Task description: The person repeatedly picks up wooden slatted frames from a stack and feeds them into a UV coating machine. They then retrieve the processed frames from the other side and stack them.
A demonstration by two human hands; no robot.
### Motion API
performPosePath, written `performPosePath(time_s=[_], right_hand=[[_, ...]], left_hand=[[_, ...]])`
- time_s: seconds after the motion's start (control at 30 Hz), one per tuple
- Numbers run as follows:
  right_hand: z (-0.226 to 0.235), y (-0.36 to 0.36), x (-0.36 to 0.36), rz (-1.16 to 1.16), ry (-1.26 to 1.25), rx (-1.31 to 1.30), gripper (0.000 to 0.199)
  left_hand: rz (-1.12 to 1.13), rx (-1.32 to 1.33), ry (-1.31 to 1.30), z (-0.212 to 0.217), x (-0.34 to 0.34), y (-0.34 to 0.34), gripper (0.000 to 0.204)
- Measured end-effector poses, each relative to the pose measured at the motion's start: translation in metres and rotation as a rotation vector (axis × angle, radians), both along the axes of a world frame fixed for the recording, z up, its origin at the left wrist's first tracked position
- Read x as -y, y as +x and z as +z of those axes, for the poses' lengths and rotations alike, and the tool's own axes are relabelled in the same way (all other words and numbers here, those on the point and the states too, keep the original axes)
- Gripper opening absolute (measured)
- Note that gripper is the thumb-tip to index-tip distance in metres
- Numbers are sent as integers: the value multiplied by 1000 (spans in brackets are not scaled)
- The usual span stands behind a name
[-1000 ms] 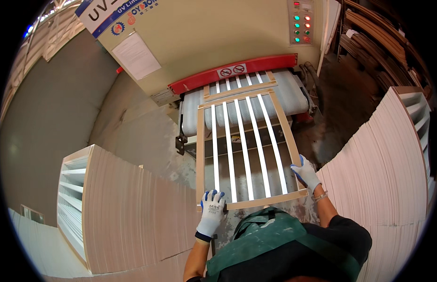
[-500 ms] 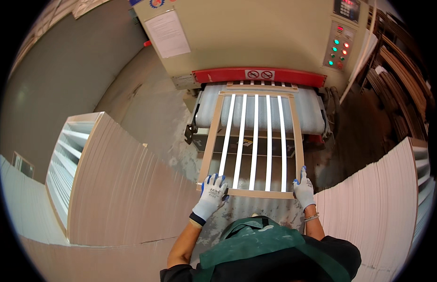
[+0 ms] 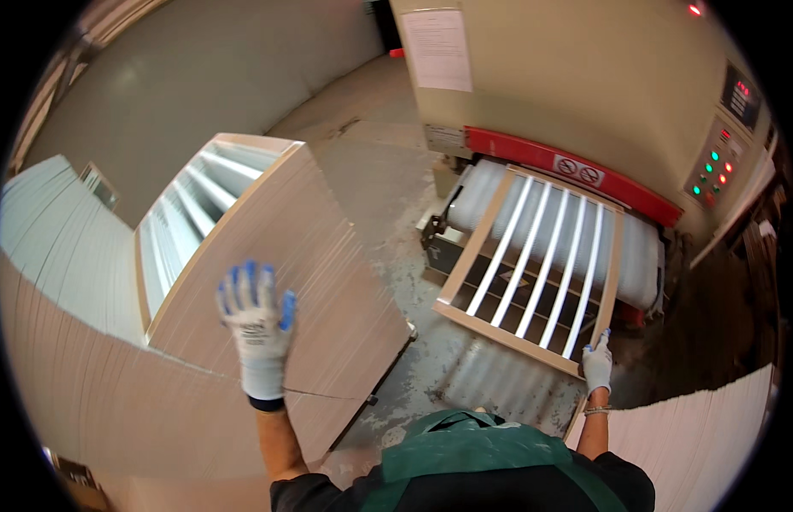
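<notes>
A slatted frame (image 3: 509,343) with tan edges and several white bars lies with its far part on the conveyor belt (image 3: 642,279), its near end sticking out toward me. At its near right corner my right hand (image 3: 597,365), in a white glove with blue fingertips, grips the frame's edge. My left hand (image 3: 256,326), gloved alike, is off the frame and holds nothing. Its fingers are spread in front of the tall stack of frames (image 3: 328,299) on the left; whether it touches the stack I cannot tell.
Beyond the belt stands a beige machine (image 3: 550,77) with a red bar (image 3: 516,150) across its opening. A control panel (image 3: 717,166) with lit buttons is on its right side. Another stack (image 3: 695,435) rises at the near right. Grey concrete floor (image 3: 396,230) runs between.
My left hand has let go of the frame's near left corner and moved left to the stack. The view has turned left. The frame has gone farther in, while my right hand stays on it.
</notes>
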State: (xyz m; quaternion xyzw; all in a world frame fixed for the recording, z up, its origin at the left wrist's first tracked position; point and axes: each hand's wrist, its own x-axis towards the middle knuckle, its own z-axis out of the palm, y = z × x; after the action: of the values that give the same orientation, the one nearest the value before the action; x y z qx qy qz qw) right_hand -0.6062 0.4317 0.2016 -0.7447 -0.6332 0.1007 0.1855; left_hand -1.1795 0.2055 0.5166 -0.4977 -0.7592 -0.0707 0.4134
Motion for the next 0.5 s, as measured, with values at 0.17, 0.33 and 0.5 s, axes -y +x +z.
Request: performPosePath(time_s=[0.17,0.33,0.5], right_hand=[[-11,7,-32,29,36,-1,79],[-20,19,-68,11,11,-71,79],[-19,29,-105,9,-28,-227,85]], left_hand=[[334,-208,140,63,53,-51,67],[427,87,-50,93,80,-66,64],[281,172,-45,102,85,-76,53]])
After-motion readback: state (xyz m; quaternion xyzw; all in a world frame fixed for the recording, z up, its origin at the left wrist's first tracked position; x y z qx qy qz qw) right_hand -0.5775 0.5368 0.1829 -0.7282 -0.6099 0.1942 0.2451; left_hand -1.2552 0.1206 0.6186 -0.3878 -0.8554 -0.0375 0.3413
